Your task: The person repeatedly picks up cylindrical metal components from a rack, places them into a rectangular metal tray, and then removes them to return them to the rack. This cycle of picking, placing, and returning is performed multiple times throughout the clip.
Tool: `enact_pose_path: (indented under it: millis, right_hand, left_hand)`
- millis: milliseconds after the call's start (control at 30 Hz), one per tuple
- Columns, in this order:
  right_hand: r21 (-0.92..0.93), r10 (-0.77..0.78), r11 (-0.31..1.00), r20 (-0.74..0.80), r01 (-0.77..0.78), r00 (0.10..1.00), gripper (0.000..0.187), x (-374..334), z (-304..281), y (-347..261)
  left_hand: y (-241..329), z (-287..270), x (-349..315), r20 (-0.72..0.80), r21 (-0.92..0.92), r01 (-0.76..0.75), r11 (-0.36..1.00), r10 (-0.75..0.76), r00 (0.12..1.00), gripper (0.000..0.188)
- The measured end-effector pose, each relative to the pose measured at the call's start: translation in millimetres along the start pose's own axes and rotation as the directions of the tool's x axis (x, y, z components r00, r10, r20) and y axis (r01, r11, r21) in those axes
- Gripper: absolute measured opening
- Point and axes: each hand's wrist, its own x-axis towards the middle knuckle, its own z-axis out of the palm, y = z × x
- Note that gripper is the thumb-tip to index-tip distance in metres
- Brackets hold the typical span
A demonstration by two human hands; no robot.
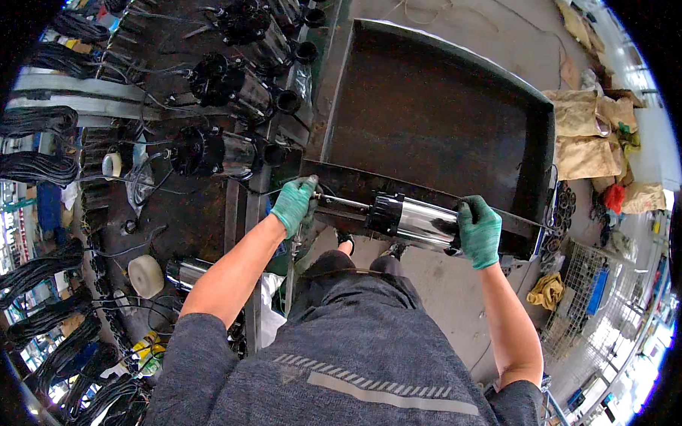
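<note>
A silver metal cylinder with a black ribbed end, like a pump motor (425, 222), lies level in front of my body, over the near edge of a dark metal tray. My right hand (479, 231), in a green glove, is closed on its right end. From its black end a thin bright metal rod (347, 203) runs left. My left hand (292, 204), also gloved in green, is closed around the rod's left end; what lies inside the fingers is hidden. I cannot tell whether the rod belongs to the motor or is a separate tool.
The big rectangular tray (550, 138) stands beyond my hands. On the left bench, several similar motors (238, 155) lie with black cables, near a white roll (145, 276). Coiled cables (38, 169) line the far left. Sacks (584, 139) and a wire basket (576, 296) are at the right.
</note>
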Motion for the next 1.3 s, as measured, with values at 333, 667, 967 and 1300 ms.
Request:
enact_pose_path:
  millis: [333,667,967,1300]
  right_hand:
    - [0.002,-0.035,0.999,-0.047,0.035,0.998,0.012,-2,3,8]
    - [0.104,-0.026,0.994,-0.013,0.028,1.000,0.014,-10,-3,1]
    - [0.069,-0.407,0.910,-0.052,0.410,0.912,0.053,-69,-29,-35]
    - [-0.094,0.243,0.962,-0.132,-0.256,0.961,0.029,-155,-132,152]
  left_hand:
    - [5,4,-4,-0.008,0.055,0.015,0.998,-0.014,1.000,0.031]
    - [6,-4,-15,-0.015,-0.261,0.010,0.965,-0.015,1.000,0.028]
    - [78,144,-92,0.231,-0.735,-0.142,0.663,0.442,0.867,0.025]
    - [31,274,-133,0.484,-0.014,-0.536,0.844,0.474,0.735,0.033]
